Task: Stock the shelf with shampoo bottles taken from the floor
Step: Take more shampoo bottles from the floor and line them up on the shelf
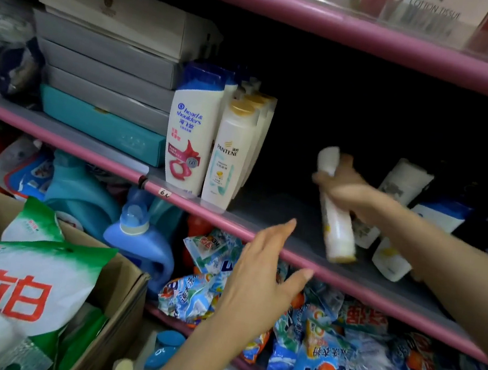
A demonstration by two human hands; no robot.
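Reaching into the pink-edged shelf (202,207), I am watching the right hand (351,193) wrapping its fingers around a white shampoo bottle (337,226), tilted, its base seemingly just touching the shelf board right of the Pantene row (231,151). The left hand (257,281) is hovering spread and empty below the shelf's front rail. I am judging that releasing the bottle at this lean could tip it into the bottles (395,212) leaning behind it.

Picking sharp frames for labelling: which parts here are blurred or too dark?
Head view: the right hand and its white bottle are motion-blurred; the Pantene bottle at front is sharp; the shelf's back is nearly black; the pink shelf rail bows from lens distortion.
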